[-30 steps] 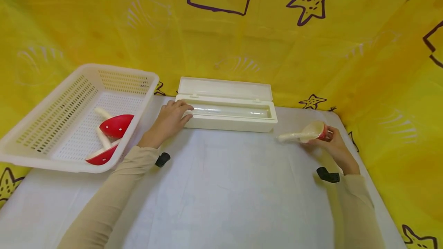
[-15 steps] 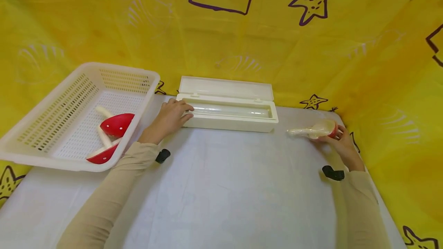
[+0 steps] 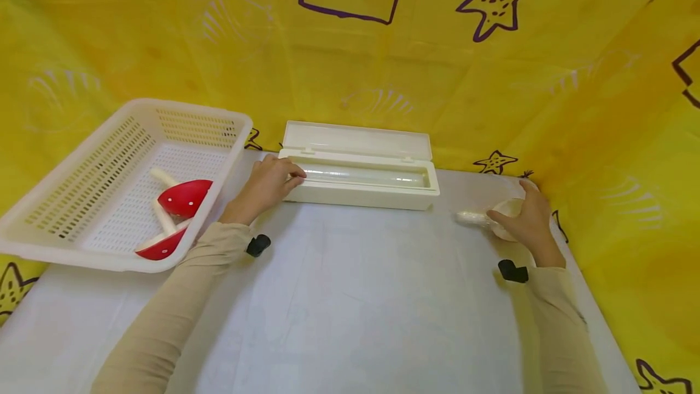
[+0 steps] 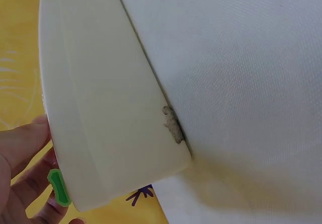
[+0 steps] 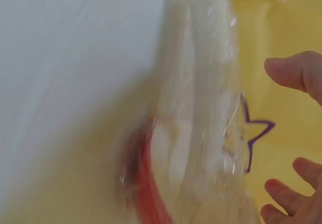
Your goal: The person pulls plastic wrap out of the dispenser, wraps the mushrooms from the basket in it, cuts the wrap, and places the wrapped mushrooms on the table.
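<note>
At the back of the table, a white cling film box [image 3: 358, 195] has its lid raised, with a roll of clear film [image 3: 366, 176] inside. My left hand [image 3: 265, 184] rests at the box's left front rim; in the left wrist view, bent fingers lie at its edge beside a small green tab [image 4: 60, 188]. To the right lies a red-and-white ladle [image 5: 173, 98] wrapped in clear film, its handle [image 3: 473, 218] pointing left. My right hand [image 3: 527, 221] hovers by the bowl, partly hiding it. Its thumb and fingers are spread apart from the ladle in the right wrist view.
A white perforated basket [image 3: 240, 138] stands on the left, with two red-bowled ladles [image 3: 186, 197] with white handles inside. A yellow patterned cloth [image 3: 350, 65] hangs behind and to the right of the white-covered table [image 3: 377, 303].
My right hand has let go of the wrapped ladle's bowl and turned above it; the ladle now lies on the table. At the box, my left thumb and index finger have drawn closer together.
</note>
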Demonstrator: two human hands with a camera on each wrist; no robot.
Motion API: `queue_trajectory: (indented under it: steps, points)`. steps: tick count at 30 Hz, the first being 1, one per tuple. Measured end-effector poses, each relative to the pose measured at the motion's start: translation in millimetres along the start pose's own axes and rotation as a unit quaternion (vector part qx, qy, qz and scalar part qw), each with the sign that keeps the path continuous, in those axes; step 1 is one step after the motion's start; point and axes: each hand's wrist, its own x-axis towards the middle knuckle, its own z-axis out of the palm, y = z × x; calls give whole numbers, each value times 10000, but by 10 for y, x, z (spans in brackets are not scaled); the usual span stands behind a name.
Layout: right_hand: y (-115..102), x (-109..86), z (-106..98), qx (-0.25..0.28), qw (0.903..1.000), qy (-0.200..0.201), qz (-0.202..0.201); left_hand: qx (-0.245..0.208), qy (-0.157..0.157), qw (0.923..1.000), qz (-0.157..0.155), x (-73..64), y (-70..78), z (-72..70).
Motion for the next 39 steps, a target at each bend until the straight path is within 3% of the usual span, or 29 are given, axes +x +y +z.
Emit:
queue_trajectory:
  steps: [5, 9, 12, 16, 20, 27, 33, 39]
  points:
    - [-251, 46, 79, -195, 9996, -159, -94, -109, 55, 9999, -69, 7, 2, 5]
    - [-470, 72, 161, 79, 9988, -281, -386, -168, 118, 9997, -134, 16, 8, 4]
    - [-634, 101, 275, 409, 9936, -152, -1039, -155, 166, 9996, -154, 24, 10, 3]
    - [-851, 162, 471, 639, 9769, 75, -2039, -143, 189, 9995, -185, 36, 7, 5]
    - [-1036, 224, 625, 742, 9645, -164, -2527, -154, 174, 9995, -199, 45, 14, 11]
    - [-1183, 334, 737, 602, 9638, -1213, -2298, -127, 117, 9996, -203, 69, 25, 35]
    - [-1219, 400, 717, 217, 9586, -1412, -2465, -82, 201, 9996, -198, 94, 7, 64]
    - [-1229, 450, 715, 240, 9577, -1493, -2447, -67, 230, 9997, -53, 115, 2, 82]
